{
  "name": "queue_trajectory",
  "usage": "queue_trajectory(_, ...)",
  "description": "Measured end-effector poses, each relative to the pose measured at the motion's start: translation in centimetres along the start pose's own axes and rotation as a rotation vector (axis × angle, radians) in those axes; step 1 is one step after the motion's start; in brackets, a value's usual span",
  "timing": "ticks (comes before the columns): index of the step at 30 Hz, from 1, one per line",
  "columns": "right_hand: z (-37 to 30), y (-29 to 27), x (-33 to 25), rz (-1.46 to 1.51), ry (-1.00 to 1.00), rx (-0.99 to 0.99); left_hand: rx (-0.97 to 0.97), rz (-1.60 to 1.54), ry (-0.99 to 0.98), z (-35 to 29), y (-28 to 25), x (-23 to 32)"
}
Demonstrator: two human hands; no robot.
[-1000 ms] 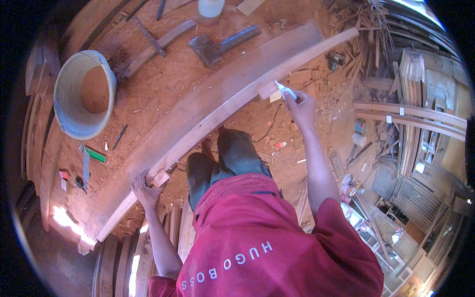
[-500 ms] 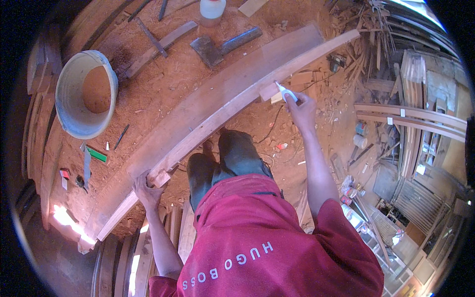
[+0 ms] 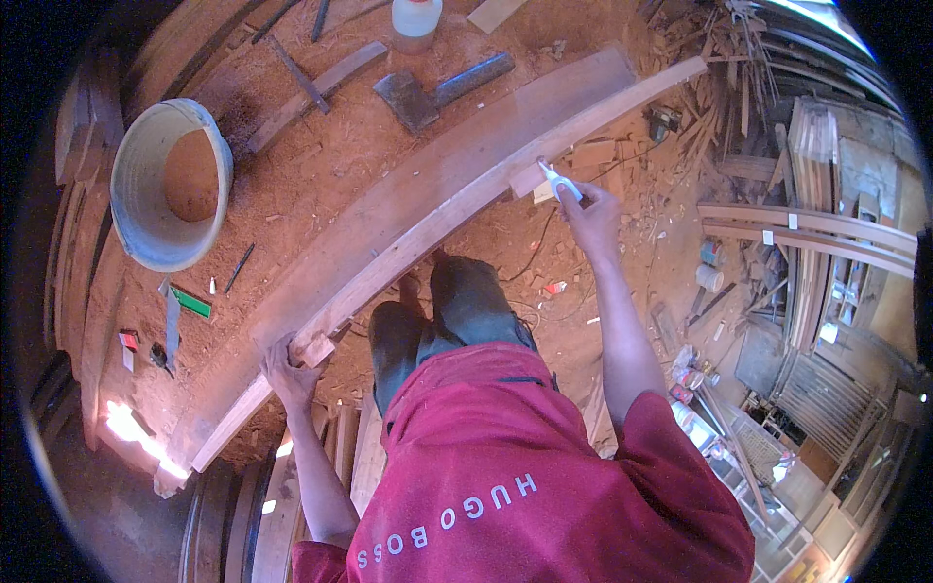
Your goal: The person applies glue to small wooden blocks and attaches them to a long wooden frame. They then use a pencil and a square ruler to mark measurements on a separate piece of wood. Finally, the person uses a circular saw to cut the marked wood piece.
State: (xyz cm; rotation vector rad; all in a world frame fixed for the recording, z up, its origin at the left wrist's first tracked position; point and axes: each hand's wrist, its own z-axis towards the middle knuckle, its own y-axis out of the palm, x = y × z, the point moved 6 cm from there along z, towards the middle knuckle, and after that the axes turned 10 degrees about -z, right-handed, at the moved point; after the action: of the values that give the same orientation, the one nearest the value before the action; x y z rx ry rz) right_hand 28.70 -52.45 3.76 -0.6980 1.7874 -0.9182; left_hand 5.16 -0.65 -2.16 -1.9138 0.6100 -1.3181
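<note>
A long wooden board [image 3: 428, 180] stretches diagonally before me, its pale narrow edge toward me. My right hand [image 3: 590, 216] pinches a small white squeeze bottle [image 3: 563, 183] with a pointed nozzle, like a glue bottle. Its tip is at the board's edge, beside a small wood block [image 3: 528, 179] set against the near side. At the lower left, my left hand [image 3: 289, 374] grips the board, its fingers partly hidden, close to another small wood block [image 3: 313, 348].
A large bucket [image 3: 225, 185] stands on the sawdust-covered ground at left. Beyond the board lie an axe-like tool [image 3: 413, 102], a curved wood piece [image 3: 321, 94] and a plastic container [image 3: 417, 21]. A handsaw [image 3: 172, 325] with green part lies left. Wood scraps and planks [image 3: 807, 216] fill the right.
My right hand and the white bottle have shifted very slightly left, the nozzle staying at the board's edge. My left hand keeps its place.
</note>
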Motion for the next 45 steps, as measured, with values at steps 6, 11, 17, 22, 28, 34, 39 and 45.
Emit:
queue_trajectory(6,-0.6,-0.1,-1.0,0.026,-0.002,0.014,-0.003,0.004,0.008,-0.2,0.2,-0.5)
queue_trajectory(11,-0.6,0.4,-0.5,0.002,-0.032,0.014,-0.003,0.026,0.019,-0.1,0.3,-0.7)
queue_trajectory(17,-0.9,0.6,-0.9,-0.029,-0.049,0.000,0.007,0.026,0.007,-0.1,0.2,-0.5)
queue_trajectory(22,-1.3,1.1,-1.0,0.000,-0.054,-0.027,0.019,-0.007,0.032,-0.1,0.1,-0.5)
queue_trajectory(28,-1.6,1.3,-1.4,-0.065,-0.068,-0.054,0.018,-0.001,0.039,0.0,0.1,-0.4)
queue_trajectory(34,-2.1,1.3,-2.6,-0.045,-0.077,-0.072,0.000,-0.012,-0.024,0.0,0.1,-0.5)
queue_trajectory(39,-2.3,1.5,-2.4,-0.091,-0.063,-0.094,0.003,0.014,-0.002,-0.1,0.1,-0.8)
queue_trajectory(45,-2.4,1.5,-2.1,-0.066,-0.043,-0.097,-0.008,0.011,0.001,-0.1,0.4,-0.8)
